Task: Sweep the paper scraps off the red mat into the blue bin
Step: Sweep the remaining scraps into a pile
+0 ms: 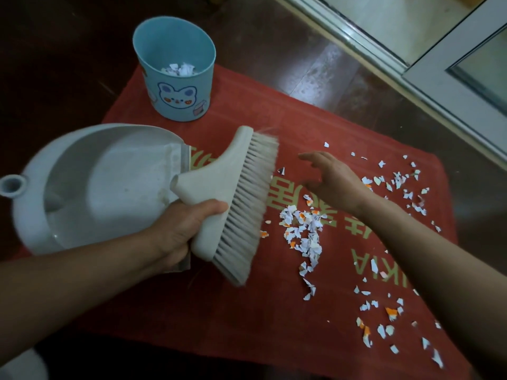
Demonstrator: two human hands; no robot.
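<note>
left hand [186, 231] clamps the brush [236, 193], bristles angled at the paper scraps [301, 231]; right hand [334, 182], fingers apart, hovers, likely to gather them.

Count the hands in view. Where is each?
2. The left hand grips the brush beside the dustpan; the right hand is open over the red mat, near the paper scraps.
</note>
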